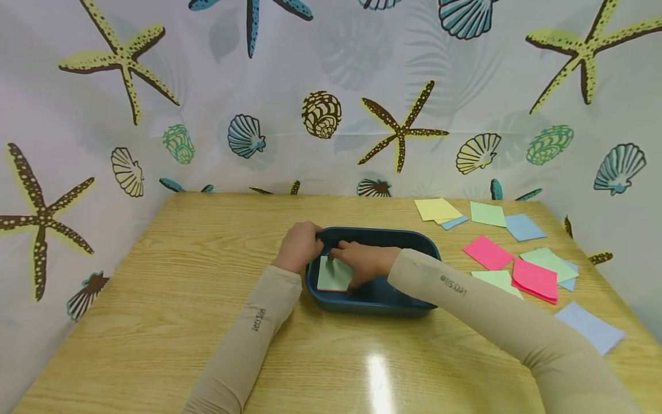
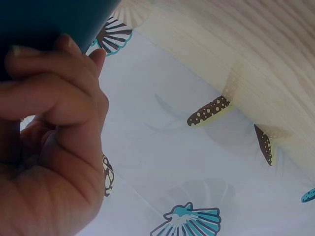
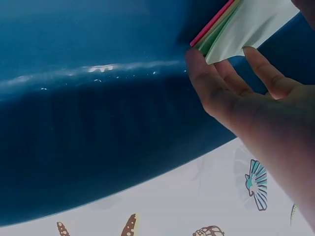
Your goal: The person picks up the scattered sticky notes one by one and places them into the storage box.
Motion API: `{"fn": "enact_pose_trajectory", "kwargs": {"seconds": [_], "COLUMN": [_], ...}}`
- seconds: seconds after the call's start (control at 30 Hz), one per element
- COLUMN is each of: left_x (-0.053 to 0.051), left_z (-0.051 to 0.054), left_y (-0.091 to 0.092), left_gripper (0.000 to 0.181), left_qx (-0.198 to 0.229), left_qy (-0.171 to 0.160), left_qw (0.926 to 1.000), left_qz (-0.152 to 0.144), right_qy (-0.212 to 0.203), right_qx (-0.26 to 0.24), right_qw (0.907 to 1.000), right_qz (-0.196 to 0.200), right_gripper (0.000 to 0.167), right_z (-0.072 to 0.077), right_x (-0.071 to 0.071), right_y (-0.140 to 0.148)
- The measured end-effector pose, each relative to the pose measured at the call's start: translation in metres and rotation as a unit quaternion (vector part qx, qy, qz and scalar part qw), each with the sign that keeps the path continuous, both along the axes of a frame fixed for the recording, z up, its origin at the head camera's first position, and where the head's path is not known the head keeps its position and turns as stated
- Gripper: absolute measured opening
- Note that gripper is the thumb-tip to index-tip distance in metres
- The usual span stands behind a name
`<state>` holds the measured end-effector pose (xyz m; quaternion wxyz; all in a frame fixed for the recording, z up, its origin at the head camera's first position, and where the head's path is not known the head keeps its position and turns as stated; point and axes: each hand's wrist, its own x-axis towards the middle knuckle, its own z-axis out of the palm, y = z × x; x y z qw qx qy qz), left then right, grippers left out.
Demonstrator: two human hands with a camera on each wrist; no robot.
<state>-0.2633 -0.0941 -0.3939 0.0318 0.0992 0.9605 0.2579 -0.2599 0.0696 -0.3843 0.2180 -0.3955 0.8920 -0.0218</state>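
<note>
A dark blue oblong plastic bin stands on the wooden table. My left hand grips its left end, with curled fingers against the wall in the left wrist view. Inside the bin, at its left end, lies a small stack of square sticky notes, pale green on top. Pink, tan and green layers show along the edge of the stack in the right wrist view. Reaching into the bin, my right hand holds this stack by its edges, fingers at one side; the thumb is partly out of sight there.
Loose sticky notes lie to the right of the bin: a yellow note, a pink note, a blue note, a lavender note and several others, some overlapping. A cloth printed with shells and starfish hangs behind the table.
</note>
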Motion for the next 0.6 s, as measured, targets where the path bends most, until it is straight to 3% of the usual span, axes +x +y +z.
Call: {"fn": "enact_pose_trajectory", "kwargs": {"seconds": [0.43, 0.6], "left_x": [0.003, 0.004], "left_z": [-0.002, -0.003], "left_y": [0.0, -0.001], "left_gripper": [0.036, 0.033], "left_qx": [-0.004, -0.005], "left_qy": [-0.009, 0.0], "left_qw": [0.9999, 1.0], "left_qz": [0.013, 0.008], "right_qy": [-0.019, -0.048], "right_qx": [-0.042, -0.124], "right_qw": [0.9989, 0.9908], "right_qz": [-0.005, -0.025], "right_gripper": [0.072, 0.071], "right_z": [0.003, 0.018], "right_x": [0.003, 0.003], "right_y": [0.007, 0.022]}}
